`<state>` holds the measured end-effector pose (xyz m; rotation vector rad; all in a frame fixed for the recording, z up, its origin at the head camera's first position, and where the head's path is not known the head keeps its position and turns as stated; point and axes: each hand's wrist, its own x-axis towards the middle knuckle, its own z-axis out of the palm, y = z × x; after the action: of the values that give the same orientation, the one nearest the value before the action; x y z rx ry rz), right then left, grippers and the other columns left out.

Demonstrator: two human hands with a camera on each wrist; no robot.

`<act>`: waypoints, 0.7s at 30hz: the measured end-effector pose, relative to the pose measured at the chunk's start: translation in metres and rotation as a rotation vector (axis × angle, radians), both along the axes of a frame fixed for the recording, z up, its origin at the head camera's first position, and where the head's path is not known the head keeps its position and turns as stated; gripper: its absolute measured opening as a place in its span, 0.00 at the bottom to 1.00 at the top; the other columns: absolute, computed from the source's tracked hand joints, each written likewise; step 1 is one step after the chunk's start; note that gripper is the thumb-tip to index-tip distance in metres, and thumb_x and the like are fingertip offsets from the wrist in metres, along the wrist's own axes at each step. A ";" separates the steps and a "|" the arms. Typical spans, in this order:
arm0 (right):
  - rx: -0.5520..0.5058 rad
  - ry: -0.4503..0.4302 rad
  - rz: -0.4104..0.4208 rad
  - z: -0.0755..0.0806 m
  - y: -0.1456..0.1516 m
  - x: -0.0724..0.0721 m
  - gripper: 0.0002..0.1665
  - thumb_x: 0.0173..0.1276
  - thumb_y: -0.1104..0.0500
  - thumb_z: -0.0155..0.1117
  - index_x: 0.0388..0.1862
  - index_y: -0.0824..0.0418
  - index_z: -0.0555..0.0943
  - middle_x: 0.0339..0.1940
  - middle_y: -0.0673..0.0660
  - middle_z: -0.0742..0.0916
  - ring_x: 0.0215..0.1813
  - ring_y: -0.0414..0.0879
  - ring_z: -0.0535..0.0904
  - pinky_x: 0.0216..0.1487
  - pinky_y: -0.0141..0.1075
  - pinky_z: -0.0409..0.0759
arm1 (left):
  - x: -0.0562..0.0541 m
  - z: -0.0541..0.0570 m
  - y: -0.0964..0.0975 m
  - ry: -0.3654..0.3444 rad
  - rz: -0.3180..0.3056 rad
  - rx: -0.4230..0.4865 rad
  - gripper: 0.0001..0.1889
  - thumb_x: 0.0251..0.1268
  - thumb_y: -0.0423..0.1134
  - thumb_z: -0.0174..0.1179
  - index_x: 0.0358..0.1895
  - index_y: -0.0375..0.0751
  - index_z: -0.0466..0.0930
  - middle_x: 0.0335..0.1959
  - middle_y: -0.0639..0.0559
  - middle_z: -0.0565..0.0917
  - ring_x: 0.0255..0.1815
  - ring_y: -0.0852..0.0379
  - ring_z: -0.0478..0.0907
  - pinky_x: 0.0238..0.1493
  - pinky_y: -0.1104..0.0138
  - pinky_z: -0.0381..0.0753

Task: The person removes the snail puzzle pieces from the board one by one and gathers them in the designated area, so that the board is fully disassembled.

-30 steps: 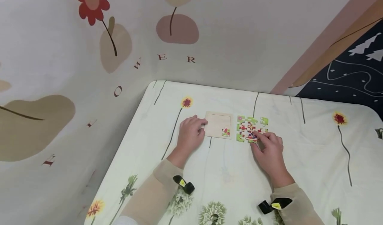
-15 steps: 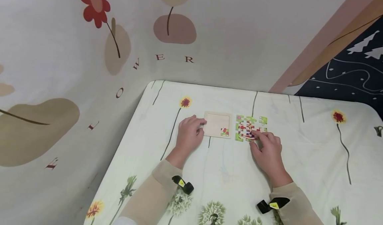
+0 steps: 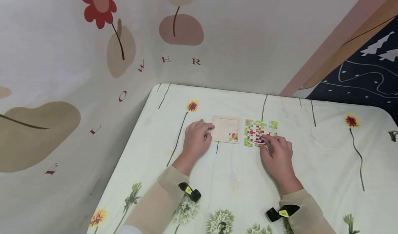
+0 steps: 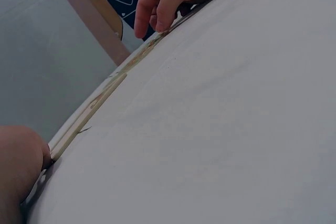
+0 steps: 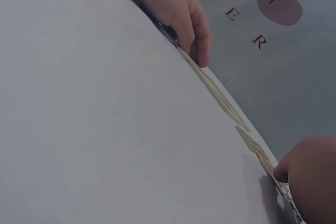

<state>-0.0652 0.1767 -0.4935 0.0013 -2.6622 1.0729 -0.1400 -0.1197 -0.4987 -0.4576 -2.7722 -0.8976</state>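
Observation:
In the head view a square wooden puzzle tray (image 3: pixel 222 127) lies on the table, one printed puzzle piece (image 3: pixel 233 136) fitted in its near right corner. My left hand (image 3: pixel 197 137) rests at the tray's left edge, its index finger over the rim and the thumb beside it. Just right of the tray, several colourful puzzle pieces (image 3: pixel 249 132) lie loosely grouped in a square. My right hand (image 3: pixel 278 154) is over their near right part, index fingertip touching a piece and thumb apart at the near edge. The hand hides some pieces.
A white floral cloth (image 3: pixel 236 178) covers the table. Behind and to the left stands a wall covering (image 3: pixel 242 37) printed with flowers and letters. Each sleeve carries a small black wrist camera, the left one (image 3: pixel 195 195) and the right one (image 3: pixel 273 214).
The head view has shifted slightly. Both hands stay nearly where they were, the left at the tray and the right on the pieces; no piece has visibly been lifted.

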 end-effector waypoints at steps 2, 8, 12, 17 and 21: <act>0.000 -0.012 -0.002 0.001 -0.001 0.000 0.20 0.70 0.69 0.69 0.60 0.68 0.85 0.53 0.67 0.80 0.57 0.66 0.68 0.59 0.60 0.62 | 0.001 0.000 -0.001 0.000 0.004 0.001 0.15 0.69 0.30 0.62 0.54 0.46 0.90 0.56 0.52 0.90 0.74 0.45 0.74 0.77 0.46 0.64; -0.005 -0.037 -0.012 0.002 -0.002 0.000 0.17 0.72 0.68 0.68 0.58 0.67 0.86 0.53 0.66 0.81 0.58 0.66 0.68 0.61 0.61 0.60 | 0.002 0.000 0.000 -0.009 0.002 0.007 0.16 0.69 0.30 0.61 0.54 0.47 0.90 0.57 0.54 0.90 0.75 0.46 0.74 0.76 0.45 0.64; -0.014 0.000 0.004 0.002 -0.006 -0.001 0.16 0.71 0.68 0.69 0.57 0.66 0.87 0.50 0.65 0.81 0.57 0.66 0.68 0.61 0.63 0.60 | 0.001 0.001 0.001 -0.002 -0.002 0.010 0.16 0.69 0.30 0.61 0.54 0.47 0.89 0.56 0.54 0.90 0.74 0.46 0.74 0.76 0.45 0.64; -0.009 0.018 0.068 0.001 -0.020 -0.005 0.16 0.70 0.66 0.71 0.55 0.64 0.89 0.48 0.61 0.82 0.55 0.64 0.69 0.58 0.65 0.59 | 0.001 0.003 0.002 -0.001 0.008 -0.003 0.15 0.68 0.30 0.61 0.53 0.47 0.90 0.56 0.53 0.90 0.74 0.45 0.75 0.75 0.44 0.65; 0.007 0.034 0.116 0.000 -0.032 -0.010 0.15 0.69 0.65 0.73 0.54 0.62 0.89 0.50 0.60 0.83 0.55 0.63 0.70 0.58 0.65 0.59 | 0.001 0.003 0.001 -0.012 0.012 -0.013 0.16 0.68 0.30 0.61 0.54 0.47 0.90 0.56 0.53 0.90 0.74 0.45 0.74 0.75 0.45 0.65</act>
<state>-0.0754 0.1444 -0.4938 0.1759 -2.6637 1.0888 -0.1387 -0.1190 -0.4962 -0.4391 -2.7901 -0.8832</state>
